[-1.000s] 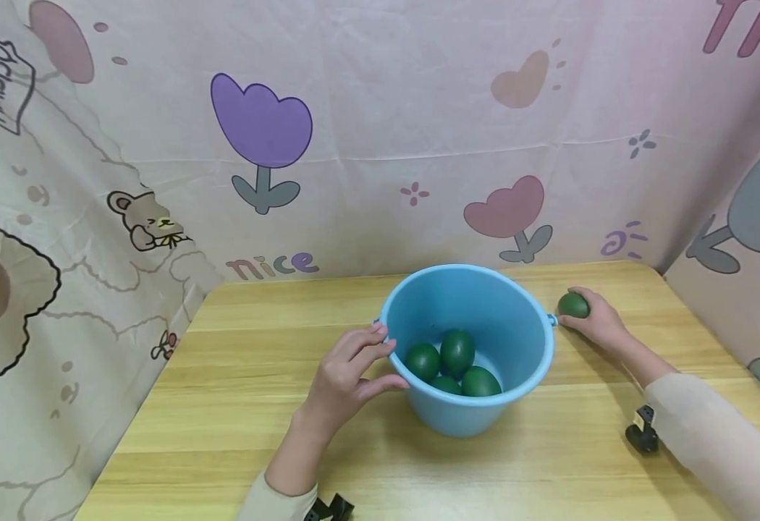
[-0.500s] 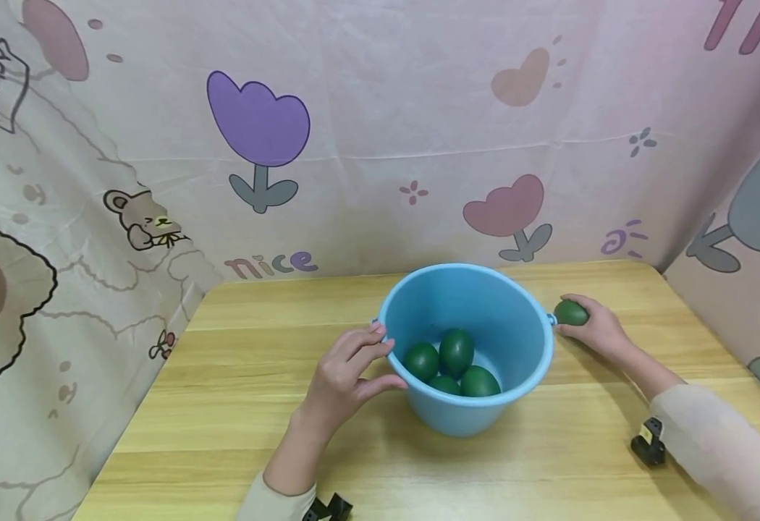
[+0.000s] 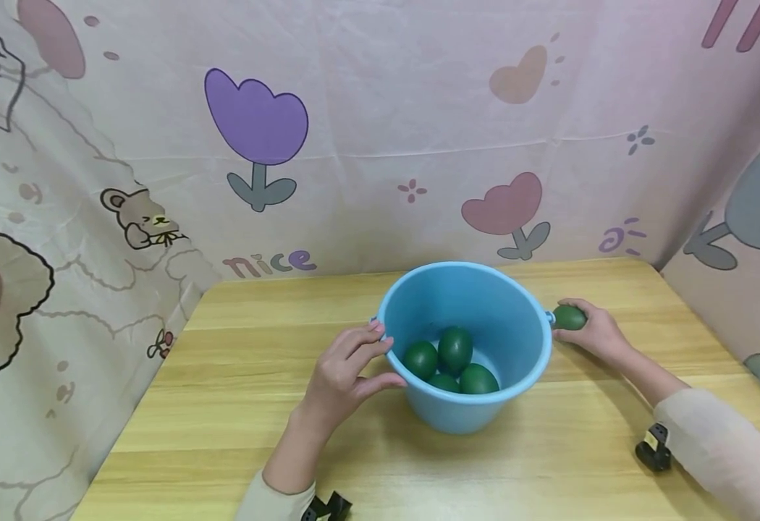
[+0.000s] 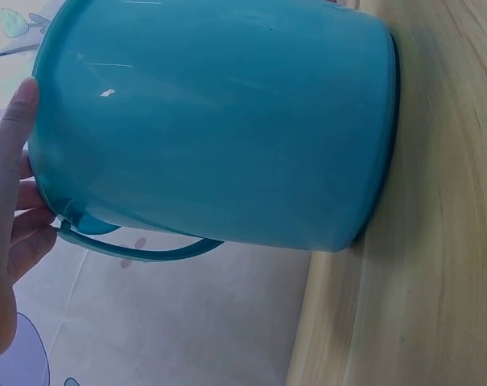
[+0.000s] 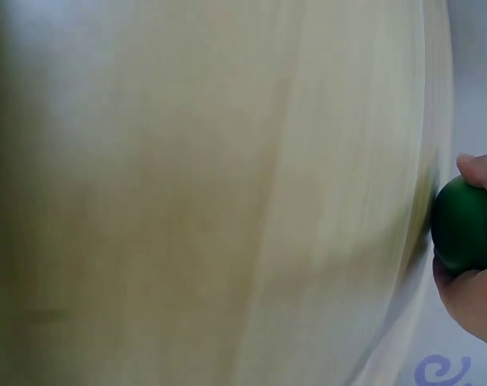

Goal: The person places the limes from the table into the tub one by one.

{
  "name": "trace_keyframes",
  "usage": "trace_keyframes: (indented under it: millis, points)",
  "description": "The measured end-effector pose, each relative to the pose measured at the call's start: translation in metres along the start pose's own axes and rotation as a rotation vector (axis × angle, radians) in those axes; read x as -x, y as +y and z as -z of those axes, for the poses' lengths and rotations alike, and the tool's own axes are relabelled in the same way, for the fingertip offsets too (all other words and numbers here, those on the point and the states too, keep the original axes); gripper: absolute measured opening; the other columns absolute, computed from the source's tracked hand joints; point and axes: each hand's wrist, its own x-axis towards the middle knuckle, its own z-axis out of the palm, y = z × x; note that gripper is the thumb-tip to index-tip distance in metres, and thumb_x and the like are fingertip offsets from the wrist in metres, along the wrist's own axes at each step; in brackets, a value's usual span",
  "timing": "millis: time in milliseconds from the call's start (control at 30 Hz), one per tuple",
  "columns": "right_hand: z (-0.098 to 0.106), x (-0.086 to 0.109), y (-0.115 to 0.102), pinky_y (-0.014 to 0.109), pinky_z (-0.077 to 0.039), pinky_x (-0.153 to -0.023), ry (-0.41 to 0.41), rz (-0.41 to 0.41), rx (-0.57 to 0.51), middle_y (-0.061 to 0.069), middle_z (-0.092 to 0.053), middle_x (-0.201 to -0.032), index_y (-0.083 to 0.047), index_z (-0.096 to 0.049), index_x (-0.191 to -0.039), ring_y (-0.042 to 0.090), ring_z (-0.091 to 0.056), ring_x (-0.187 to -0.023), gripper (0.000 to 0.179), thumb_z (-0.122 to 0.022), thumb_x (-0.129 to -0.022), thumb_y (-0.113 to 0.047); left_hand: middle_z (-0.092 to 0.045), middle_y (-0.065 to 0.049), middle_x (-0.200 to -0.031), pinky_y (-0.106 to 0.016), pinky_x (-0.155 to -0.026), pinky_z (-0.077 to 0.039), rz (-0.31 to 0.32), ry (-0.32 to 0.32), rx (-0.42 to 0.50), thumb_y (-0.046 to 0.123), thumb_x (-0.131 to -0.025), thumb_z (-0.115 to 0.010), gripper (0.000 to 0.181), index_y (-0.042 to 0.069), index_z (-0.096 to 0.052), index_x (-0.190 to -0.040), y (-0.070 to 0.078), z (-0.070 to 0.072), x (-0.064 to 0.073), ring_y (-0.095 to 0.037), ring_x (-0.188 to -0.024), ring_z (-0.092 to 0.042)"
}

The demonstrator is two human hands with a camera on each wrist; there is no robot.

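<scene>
A light blue bucket (image 3: 458, 416) stands upright on the wooden table. Inside it lie several smooth, dark green, egg-shaped, avocado-like fruits (image 3: 455, 349). My left hand (image 3: 341, 376) touches the bucket's left rim, its fingers loosely bent and its thumb lower on the near side. In the left wrist view, the fingertips (image 4: 42, 235) meet the rim beside the handle (image 4: 146, 254). Just right of the bucket, my right hand (image 3: 598, 336) holds another green avocado-like fruit (image 3: 569, 318) between thumb and fingers. Whether that fruit touches the table is unclear.
The pale wooden table (image 3: 237, 405) reaches a patterned cloth backdrop (image 3: 367, 217) at its far edge. More cloth hangs at the left and right. The bucket's right handle lug (image 3: 551, 318) sits close to the held fruit. Black wrist cameras (image 3: 655, 447) are worn below the hands.
My right hand has moved slightly nearer the person and toward the bucket, turning the fruit so that its long side lies across. The left hand and bucket have stayed in place.
</scene>
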Motion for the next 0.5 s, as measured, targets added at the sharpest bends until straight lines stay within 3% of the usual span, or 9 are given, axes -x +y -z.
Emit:
trace_keyframes:
  millis: [200,500]
  points:
    - [-0.003,0.006,-0.003,0.059,-0.051,-0.082,0.007,-0.006,-0.009,0.037,-0.047,-0.124,0.005,-0.042,-0.134,0.051,-0.050,-0.104,0.069,-0.076,-0.080,-0.020,-0.068,-0.015,-0.095,-0.034,-0.087,-0.056,-0.001,-0.004,0.000,0.047,-0.083,-0.062,0.052,-0.002,-0.071,-0.095,0.000,0.001,-0.001,-0.029,-0.095,-0.067]
    - [-0.002,0.011,-0.006,0.048,-0.056,-0.075,-0.019,0.002,-0.003,0.038,-0.049,-0.123,0.003,-0.045,-0.134,0.048,-0.054,-0.100,0.068,-0.078,-0.078,-0.018,-0.068,-0.015,-0.096,-0.034,-0.087,-0.056,0.007,-0.002,-0.004,0.047,-0.083,-0.062,0.051,-0.001,-0.071,-0.096,0.000,0.001,-0.001,-0.028,-0.095,-0.067]
